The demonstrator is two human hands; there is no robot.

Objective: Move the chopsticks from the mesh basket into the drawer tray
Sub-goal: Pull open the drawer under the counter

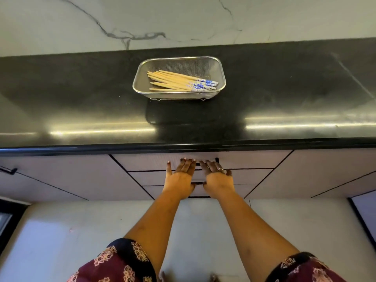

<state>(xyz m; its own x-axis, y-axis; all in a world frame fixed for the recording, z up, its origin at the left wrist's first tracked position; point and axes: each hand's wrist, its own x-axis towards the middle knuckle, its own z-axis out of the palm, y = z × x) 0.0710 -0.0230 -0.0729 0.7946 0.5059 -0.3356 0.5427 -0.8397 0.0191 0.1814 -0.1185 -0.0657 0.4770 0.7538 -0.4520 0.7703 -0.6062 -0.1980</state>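
Note:
A rectangular steel mesh basket (220, 75) stands on the black countertop (81, 102). Inside it lie several wooden chopsticks (173, 81) with blue-and-white patterned ends pointing right. Below the counter edge, my left hand (180, 178) and my right hand (216, 177) are side by side, palms up, fingers reaching under the dark handle (216, 159) of the top drawer (142, 162). The drawer front sits flush with the cabinet, so the drawer tray is hidden. Neither hand holds a chopstick.
Two more drawer fronts (250, 176) lie below the top one, with cabinet doors (61, 176) to either side. A marble wall (183, 21) rises behind the counter. The pale floor (61, 231) is beneath my arms.

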